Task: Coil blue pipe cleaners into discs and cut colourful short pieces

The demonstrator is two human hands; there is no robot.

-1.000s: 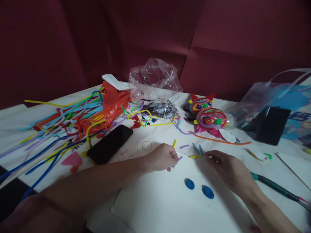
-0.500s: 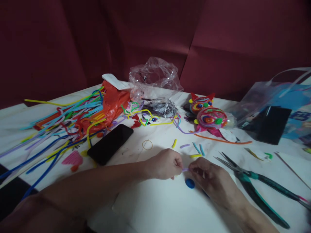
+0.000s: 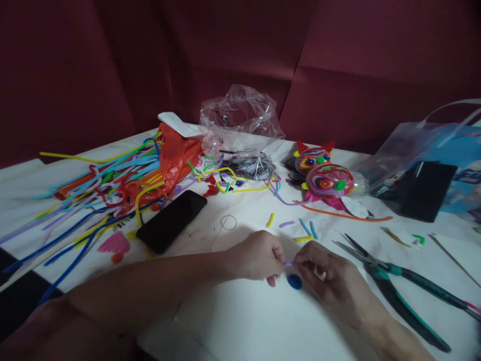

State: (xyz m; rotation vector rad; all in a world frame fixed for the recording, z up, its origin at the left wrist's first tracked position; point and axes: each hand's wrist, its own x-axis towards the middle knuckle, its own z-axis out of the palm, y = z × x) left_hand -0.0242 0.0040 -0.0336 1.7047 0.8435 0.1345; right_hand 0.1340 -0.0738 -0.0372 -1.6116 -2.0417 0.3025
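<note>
A short purple pipe cleaner (image 3: 288, 263) stretches between my two hands, just above the white work surface. My left hand (image 3: 259, 256) is closed around its left end, with the fingers curled inward. My right hand (image 3: 325, 271) pinches the other end between thumb and fingertips. Below the gap between them lies a round blue piece (image 3: 294, 282). Cut pipe cleaner bits lie just beyond my hands: a yellow piece (image 3: 270, 219), a purple piece (image 3: 287, 224) and two light blue pieces. Another yellow piece (image 3: 303, 239) rests close to my right knuckles.
Green-handled pliers (image 3: 391, 271) lie with jaws apart at right. A black phone (image 3: 173, 220) and many loose pipe cleaners (image 3: 112, 175) with a red bag (image 3: 176, 153) occupy the left. Two decorated faces (image 3: 326, 180), a clear plastic bag (image 3: 240, 110) and a black box (image 3: 428, 190) stand farther back.
The view has shifted slightly. My hands stay together on the purple pipe cleaner, and a left fingertip now reaches a little lower.
</note>
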